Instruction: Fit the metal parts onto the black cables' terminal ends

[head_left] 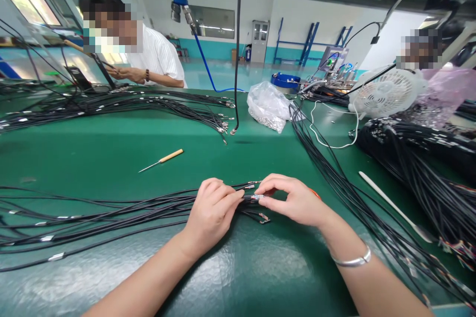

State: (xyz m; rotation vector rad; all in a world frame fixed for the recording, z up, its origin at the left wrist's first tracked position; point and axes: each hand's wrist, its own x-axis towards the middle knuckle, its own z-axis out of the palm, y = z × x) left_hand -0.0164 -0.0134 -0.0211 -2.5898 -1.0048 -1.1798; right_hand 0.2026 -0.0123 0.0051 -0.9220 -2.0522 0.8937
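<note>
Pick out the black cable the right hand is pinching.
The cable with its silver tip in the right hand's fingers; no other tip is pinched.

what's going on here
A person at a green bench mat is working with thin black cables. Their left hand and right hand pinch one metal-tipped cable end between them. A wood-handled awl lies nearby, and a co-worker sits across the bench beside more cables.
</note>
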